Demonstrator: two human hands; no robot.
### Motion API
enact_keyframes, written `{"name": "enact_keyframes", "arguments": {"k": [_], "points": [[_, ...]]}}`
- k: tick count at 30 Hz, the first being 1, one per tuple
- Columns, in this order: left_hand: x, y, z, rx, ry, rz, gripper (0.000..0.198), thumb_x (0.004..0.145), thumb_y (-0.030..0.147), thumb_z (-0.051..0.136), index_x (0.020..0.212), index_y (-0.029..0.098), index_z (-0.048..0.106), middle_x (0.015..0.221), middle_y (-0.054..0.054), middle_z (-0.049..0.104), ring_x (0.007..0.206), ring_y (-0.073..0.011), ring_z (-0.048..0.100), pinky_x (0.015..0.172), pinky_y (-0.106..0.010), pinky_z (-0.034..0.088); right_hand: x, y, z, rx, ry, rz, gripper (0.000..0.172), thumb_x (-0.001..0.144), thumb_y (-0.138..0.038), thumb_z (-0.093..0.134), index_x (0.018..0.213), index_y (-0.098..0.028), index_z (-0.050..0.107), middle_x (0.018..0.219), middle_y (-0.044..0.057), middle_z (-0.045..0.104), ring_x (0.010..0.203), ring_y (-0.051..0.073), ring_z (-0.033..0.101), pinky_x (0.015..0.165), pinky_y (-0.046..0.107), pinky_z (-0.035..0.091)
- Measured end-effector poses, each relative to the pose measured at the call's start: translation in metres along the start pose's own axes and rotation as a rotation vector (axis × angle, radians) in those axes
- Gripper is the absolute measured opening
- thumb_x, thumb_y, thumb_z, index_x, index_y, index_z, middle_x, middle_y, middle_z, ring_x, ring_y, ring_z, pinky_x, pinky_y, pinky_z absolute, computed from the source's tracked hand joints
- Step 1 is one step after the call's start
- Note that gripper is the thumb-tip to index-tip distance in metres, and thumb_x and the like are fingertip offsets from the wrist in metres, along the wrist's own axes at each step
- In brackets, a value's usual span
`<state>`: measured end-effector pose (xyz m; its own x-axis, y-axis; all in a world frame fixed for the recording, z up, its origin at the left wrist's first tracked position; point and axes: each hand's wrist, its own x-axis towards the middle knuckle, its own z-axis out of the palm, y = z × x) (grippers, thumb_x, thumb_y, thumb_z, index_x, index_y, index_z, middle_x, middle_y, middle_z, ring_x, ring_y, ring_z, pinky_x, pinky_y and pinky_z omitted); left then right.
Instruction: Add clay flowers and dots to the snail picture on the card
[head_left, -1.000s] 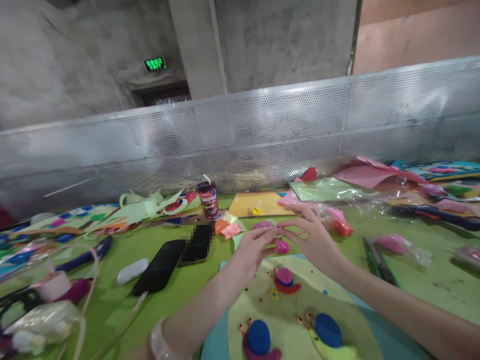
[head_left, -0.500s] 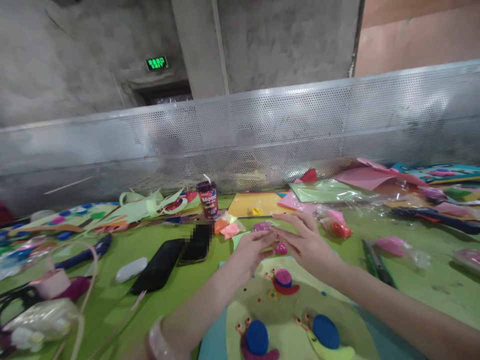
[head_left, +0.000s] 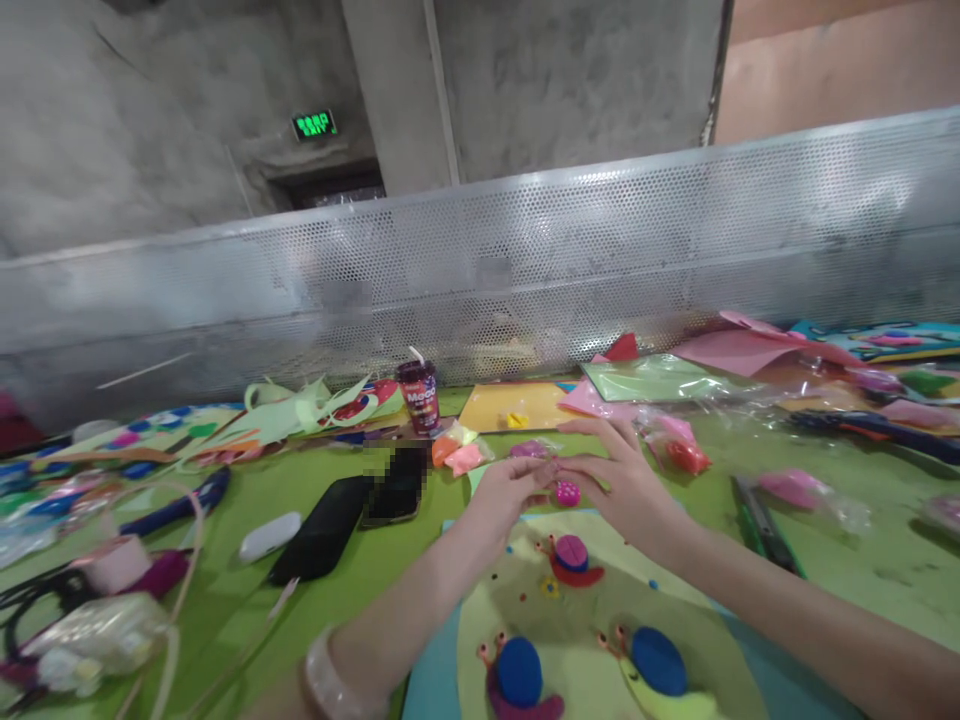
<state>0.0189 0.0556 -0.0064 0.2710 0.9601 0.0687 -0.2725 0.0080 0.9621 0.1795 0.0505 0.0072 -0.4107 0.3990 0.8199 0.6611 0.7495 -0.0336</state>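
My left hand [head_left: 514, 490] and my right hand [head_left: 616, 478] meet at the fingertips above the far edge of a clay picture [head_left: 540, 620]. Both are closed in a pinch, and whatever lies between the fingertips is too small to make out. Just below them sits a bright pink clay piece with pale dots [head_left: 568, 493]. On the picture's pale yellow ground is a red snail with a pink-and-blue shell [head_left: 572, 555]. Nearer me are a purple snail with a blue shell [head_left: 519, 672] and a yellow snail with a blue shell [head_left: 658, 662].
Left of my hands lie two dark phones [head_left: 322, 530] [head_left: 396, 490], a white case [head_left: 270, 537] and a cable. A drink cup with a straw [head_left: 418, 398] stands behind. To the right are a utility knife [head_left: 766, 530] and bagged clay [head_left: 795, 488]. A perforated metal panel [head_left: 480, 270] borders the table.
The view has shifted very slightly. My hands stay together at the fingertips with small finger movements, and the pink dotted piece shows a little more clearly below them.
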Motion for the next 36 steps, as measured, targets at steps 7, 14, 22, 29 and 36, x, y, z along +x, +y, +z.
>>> {"name": "enact_keyframes", "arguments": {"k": [7,14,22,29,36], "points": [[0.0043,-0.0043,-0.0032,-0.069,0.045,-0.028,0.026,0.057,0.034,0.079,0.072,0.015,0.07,0.077,-0.005,0.066,0.065,-0.0122,0.055,0.066,-0.026,0.041,0.0047,0.0069,-0.0028,0.047,0.104,0.076,0.016,0.085,-0.017,0.053,0.079,-0.018,0.068,0.108,0.012,0.055,0.102,0.026,0.05,0.084,0.046,0.048],[0.0003,-0.0015,-0.0001,-0.105,0.027,-0.027,0.029,0.06,0.036,0.077,0.076,0.013,0.07,0.082,-0.008,0.067,0.073,-0.0163,0.059,0.069,-0.028,0.042,0.0013,0.0066,0.0006,0.062,0.007,0.043,0.022,0.088,-0.021,0.049,0.096,-0.022,0.069,0.133,0.01,0.041,0.11,0.026,0.046,0.085,0.045,0.05],[-0.0009,-0.0013,0.0007,-0.3,-0.062,-0.086,0.022,0.062,0.031,0.078,0.075,0.016,0.069,0.083,-0.005,0.066,0.077,-0.0165,0.059,0.073,-0.029,0.043,-0.0001,0.0084,0.0016,0.035,-0.006,-0.044,0.024,0.089,-0.018,0.045,0.09,-0.023,0.069,0.103,0.01,0.06,0.099,0.025,0.053,0.08,0.044,0.052],[-0.0013,-0.0022,-0.0009,-0.263,-0.111,-0.078,0.023,0.058,0.028,0.081,0.072,0.014,0.069,0.073,-0.003,0.063,0.069,-0.0139,0.057,0.077,-0.032,0.044,0.0029,0.0049,-0.0021,0.033,0.047,-0.059,0.02,0.088,-0.018,0.049,0.082,-0.021,0.068,0.099,0.009,0.059,0.095,0.024,0.054,0.077,0.042,0.052],[-0.0017,0.0007,-0.0007,-0.258,-0.065,-0.09,0.027,0.052,0.031,0.083,0.066,0.014,0.066,0.067,-0.002,0.061,0.063,-0.0128,0.056,0.071,-0.03,0.044,0.0049,0.0003,-0.0071,0.036,-0.029,-0.035,0.024,0.088,-0.018,0.046,0.082,-0.024,0.069,0.107,0.01,0.057,0.105,0.026,0.05,0.083,0.046,0.05]]}}
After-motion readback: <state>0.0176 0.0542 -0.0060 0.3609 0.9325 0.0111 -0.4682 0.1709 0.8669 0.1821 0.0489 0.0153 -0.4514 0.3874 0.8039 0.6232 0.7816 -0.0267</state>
